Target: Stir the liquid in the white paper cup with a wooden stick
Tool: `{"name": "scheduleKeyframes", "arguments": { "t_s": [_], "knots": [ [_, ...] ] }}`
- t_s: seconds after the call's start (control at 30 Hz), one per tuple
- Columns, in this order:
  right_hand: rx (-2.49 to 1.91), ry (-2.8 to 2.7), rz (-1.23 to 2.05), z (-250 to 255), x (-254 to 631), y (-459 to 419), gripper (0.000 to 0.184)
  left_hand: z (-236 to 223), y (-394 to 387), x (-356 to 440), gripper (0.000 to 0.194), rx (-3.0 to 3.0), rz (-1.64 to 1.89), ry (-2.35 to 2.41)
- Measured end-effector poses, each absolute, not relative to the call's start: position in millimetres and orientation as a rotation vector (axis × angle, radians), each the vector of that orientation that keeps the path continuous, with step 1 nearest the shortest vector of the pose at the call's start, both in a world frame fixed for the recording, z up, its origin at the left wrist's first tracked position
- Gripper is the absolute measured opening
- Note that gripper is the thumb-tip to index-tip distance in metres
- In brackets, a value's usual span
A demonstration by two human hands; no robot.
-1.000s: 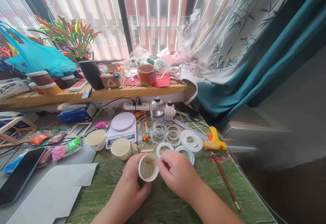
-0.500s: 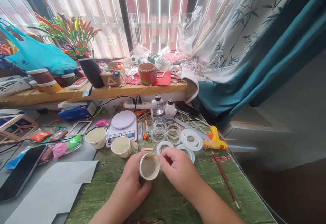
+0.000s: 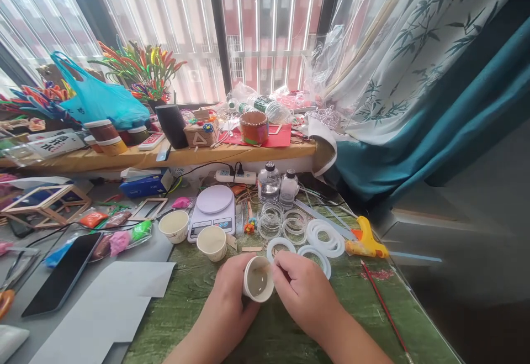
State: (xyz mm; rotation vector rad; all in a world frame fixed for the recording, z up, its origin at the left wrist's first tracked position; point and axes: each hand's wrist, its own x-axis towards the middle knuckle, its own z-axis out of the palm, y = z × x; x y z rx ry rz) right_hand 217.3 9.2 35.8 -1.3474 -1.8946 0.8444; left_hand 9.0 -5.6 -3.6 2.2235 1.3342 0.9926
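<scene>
A small white paper cup (image 3: 259, 279) is gripped, tilted open towards the viewer, by the curled left hand (image 3: 232, 299) above a green wood-grain tabletop (image 3: 182, 309). A thin pale stick (image 3: 265, 268) is pinched at the cup's rim by the right hand (image 3: 302, 299).

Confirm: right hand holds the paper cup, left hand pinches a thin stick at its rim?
No, swapped: the head view shows the left hand holding the paper cup and the right hand pinching the thin stick at its rim.
</scene>
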Motion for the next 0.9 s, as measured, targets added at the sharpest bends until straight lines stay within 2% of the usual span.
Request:
{"name": "scheduleKeyframes", "arguments": {
  "t_s": [0.13,0.33,0.53,0.67,0.9],
  "knots": [
    [-1.313,-1.782,1.045,35.1,218.4,9.7,0.029,-1.0,-6.8,8.1,0.072,2.219,0.986,1.369],
    [-1.230,-1.716,0.912,35.9,221.2,9.6,0.029,3.2,-4.7,8.1,0.062,2.290,1.078,1.409],
    [-1.131,-1.752,0.826,37.6,219.4,5.1,0.026,18.2,-8.9,4.7,0.065,2.206,1.045,1.449],
    [-1.090,-1.759,0.775,41.3,219.6,3.2,0.024,25.4,-14.1,0.6,0.060,2.063,1.004,1.507],
    [-1.056,-1.912,0.702,38.4,216.0,6.8,0.030,11.8,-14.2,2.0,0.065,2.107,1.027,1.520]
  ]
}}
